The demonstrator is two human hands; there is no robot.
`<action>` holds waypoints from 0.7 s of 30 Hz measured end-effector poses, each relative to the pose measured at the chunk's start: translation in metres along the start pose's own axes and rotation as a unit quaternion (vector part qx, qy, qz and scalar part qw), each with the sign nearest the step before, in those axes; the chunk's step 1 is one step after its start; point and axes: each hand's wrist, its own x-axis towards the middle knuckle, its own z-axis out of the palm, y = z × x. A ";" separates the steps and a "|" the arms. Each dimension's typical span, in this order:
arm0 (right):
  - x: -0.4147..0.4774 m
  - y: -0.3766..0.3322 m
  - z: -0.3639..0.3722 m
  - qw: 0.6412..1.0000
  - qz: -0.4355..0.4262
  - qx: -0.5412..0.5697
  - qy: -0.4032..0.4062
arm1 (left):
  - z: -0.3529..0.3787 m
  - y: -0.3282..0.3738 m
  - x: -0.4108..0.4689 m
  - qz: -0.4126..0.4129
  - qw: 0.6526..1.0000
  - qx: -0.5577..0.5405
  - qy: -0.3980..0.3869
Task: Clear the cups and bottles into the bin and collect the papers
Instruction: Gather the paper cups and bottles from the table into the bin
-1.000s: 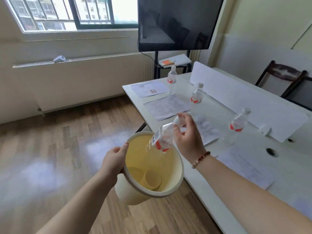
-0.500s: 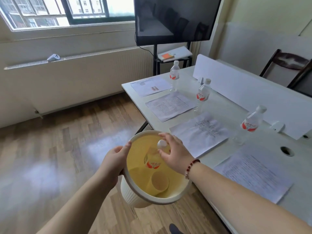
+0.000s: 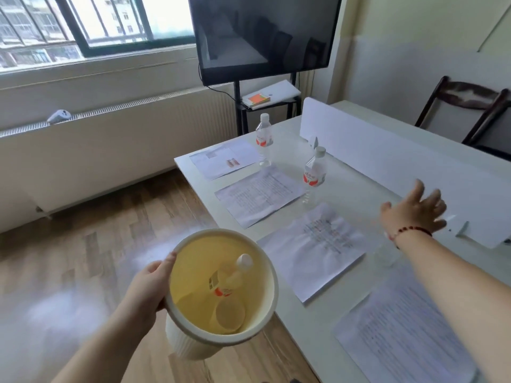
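My left hand (image 3: 149, 286) grips the rim of a cream bin (image 3: 265, 322), held beside the white table (image 3: 356, 189). Inside the bin lie a clear bottle (image 3: 229, 280) with a red label and paper cups (image 3: 229, 313). My right hand (image 3: 414, 211) hovers over the table with fingers spread and empty. Just below its wrist shows the base of a clear bottle (image 3: 388, 255), the rest hidden by the hand. Two more bottles stand upright, one mid-table (image 3: 315, 172) and one at the far end (image 3: 264, 136). Several printed papers (image 3: 312, 250) lie along the table's near edge.
A white divider panel (image 3: 387, 161) runs along the table behind the bottles. A screen on a stand (image 3: 262, 37) is at the far end, a dark chair (image 3: 467, 106) at the right. Wooden floor (image 3: 83, 244) lies to the left, with a radiator under the window.
My right hand let the bottle drop into the bin, then swung right and up over the table, fingers now spread. The left hand kept hold of the bin.
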 end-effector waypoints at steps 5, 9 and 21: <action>0.010 -0.007 0.012 1.000 0.006 -0.007 -0.019 | -0.005 -0.001 0.024 -0.012 1.000 -0.013 -0.003; -0.006 -0.063 0.000 0.997 -0.079 0.017 -0.015 | -0.019 0.004 0.052 -0.014 1.000 -0.009 -0.023; -0.193 -0.310 -0.027 0.858 -0.404 0.312 -0.063 | -0.094 0.031 0.162 -0.004 0.998 -0.038 -0.047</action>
